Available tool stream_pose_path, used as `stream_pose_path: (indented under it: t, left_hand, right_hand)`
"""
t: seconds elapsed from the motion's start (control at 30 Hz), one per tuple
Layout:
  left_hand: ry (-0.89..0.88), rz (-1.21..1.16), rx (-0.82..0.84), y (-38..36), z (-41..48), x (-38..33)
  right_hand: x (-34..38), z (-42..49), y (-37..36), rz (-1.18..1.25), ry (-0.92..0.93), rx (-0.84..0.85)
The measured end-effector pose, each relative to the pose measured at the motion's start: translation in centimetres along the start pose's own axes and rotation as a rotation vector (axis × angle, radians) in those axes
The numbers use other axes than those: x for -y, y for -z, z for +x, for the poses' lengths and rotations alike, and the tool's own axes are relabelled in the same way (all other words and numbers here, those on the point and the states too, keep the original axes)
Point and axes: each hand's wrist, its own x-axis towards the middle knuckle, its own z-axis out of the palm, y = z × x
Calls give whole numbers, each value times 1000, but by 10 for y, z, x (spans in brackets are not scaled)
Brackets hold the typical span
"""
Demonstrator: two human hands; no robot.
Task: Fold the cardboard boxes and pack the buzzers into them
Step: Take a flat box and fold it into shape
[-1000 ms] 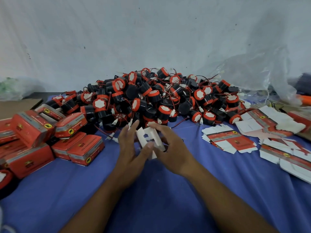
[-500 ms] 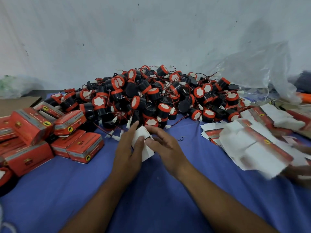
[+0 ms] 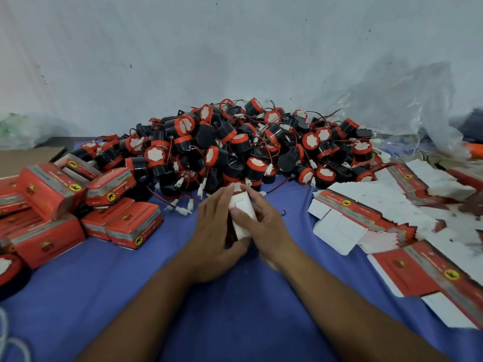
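Both hands meet at the middle of the blue cloth [image 3: 235,317], and the box [image 3: 242,218] is caught right between them, just off the near edge of the buzzers [image 3: 235,147]. It shows its plain white side and runs lengthwise away from the person, its far end almost touching the nearest buzzer. The left hand [image 3: 213,231] lies along the box's left side, fingers close together and reaching toward the pile, thumb tucked round the near end. The right hand [image 3: 269,226] closes in from the other side, fingers curled over the far right edge, thumb pressing flat on the white face. How the flaps sit under those fingers I cannot tell.

The buzzers, black with red rims and thin red wires, heap up against the far wall [image 3: 235,48]. On the left, red boxes [image 3: 52,189] lie stacked and tumbled, touching the pile. On the right, flat blanks [image 3: 366,212] are fanned out in overlapping layers, some red face up, some white. A clear bag [image 3: 397,108] slumps at the far right, behind the blanks.
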Motion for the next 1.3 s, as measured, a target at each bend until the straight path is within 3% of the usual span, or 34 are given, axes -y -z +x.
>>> stream_pose_path:
  t: [0.5, 1.0, 1.3]
  left_hand:
    - [-15, 71, -123, 10, 5, 7]
    - [-47, 177, -147, 10, 3, 0]
    - [-78, 172, -163, 8, 2, 4]
  right_hand:
    - [2, 3, 7, -435, 42, 36]
    - [4, 0, 9, -562, 96, 43]
    - [3, 5, 13, -494, 116, 108]
